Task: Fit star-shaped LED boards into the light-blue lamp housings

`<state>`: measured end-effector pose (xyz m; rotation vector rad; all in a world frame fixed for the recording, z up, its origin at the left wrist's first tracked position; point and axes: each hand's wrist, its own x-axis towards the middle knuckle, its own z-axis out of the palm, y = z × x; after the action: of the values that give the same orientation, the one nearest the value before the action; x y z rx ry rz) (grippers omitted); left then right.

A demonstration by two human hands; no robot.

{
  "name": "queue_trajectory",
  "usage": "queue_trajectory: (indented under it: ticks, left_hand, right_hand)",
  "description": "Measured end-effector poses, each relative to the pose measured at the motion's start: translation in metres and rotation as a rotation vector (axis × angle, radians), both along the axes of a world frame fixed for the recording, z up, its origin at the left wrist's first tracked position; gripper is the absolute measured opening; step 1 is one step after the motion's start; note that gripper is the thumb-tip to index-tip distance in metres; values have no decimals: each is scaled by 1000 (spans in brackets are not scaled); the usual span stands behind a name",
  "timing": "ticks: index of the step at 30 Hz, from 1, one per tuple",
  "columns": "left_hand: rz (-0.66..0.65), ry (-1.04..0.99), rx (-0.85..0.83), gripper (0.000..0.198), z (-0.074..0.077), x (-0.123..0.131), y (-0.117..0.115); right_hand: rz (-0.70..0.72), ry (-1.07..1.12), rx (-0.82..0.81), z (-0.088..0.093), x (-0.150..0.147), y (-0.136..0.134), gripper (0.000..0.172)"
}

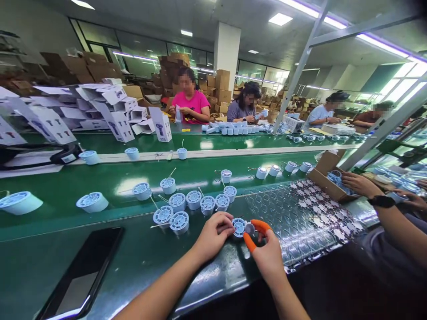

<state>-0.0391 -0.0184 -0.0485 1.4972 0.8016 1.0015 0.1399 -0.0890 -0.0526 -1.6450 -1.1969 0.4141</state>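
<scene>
My left hand (216, 234) has its fingers curled at the left side of a light blue round plastic housing (238, 227) with a spoked face. My right hand (267, 249) wears orange covers on thumb and index finger. Between those two fingertips it pinches a small grey round piece (249, 229), right against the housing's right edge. Just beyond my hands stands a loose cluster of similar light blue housings (179, 221), several with thin wires sticking out.
A black phone (83, 271) lies at left. Flat star-shaped metallic pieces (320, 204) cover the plastic sheet at right, beside a cardboard box (328, 171). More housings (92, 202) sit on the green belt. A co-worker's hand (360, 184) reaches the box; other people sit across.
</scene>
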Motion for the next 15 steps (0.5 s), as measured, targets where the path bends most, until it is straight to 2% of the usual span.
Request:
queue_trajectory:
  ticks: [2, 4, 6, 8, 11, 15]
  left_hand:
    - [27, -11, -59, 11, -5, 0, 4]
    - [66, 86, -62, 18, -10, 0, 8]
    - [125, 272, 45, 21, -11, -1, 9]
    - [166, 444, 224, 20, -10, -4, 9]
    - [146, 573, 431, 21, -2, -10, 3]
    - [115, 597, 668, 67, 16, -16, -10]
  right_hand:
    - [-9, -56, -5, -1, 0, 0, 37]
    - [-8, -94, -4, -2, 1, -1, 36]
    - [-3, -115, -6, 0, 0, -2, 35]
    - [15, -129, -6, 3, 1, -3, 34]
    - [83, -158, 71, 12, 6, -4, 30]
    - [101, -215, 170, 30, 21, -2, 29]
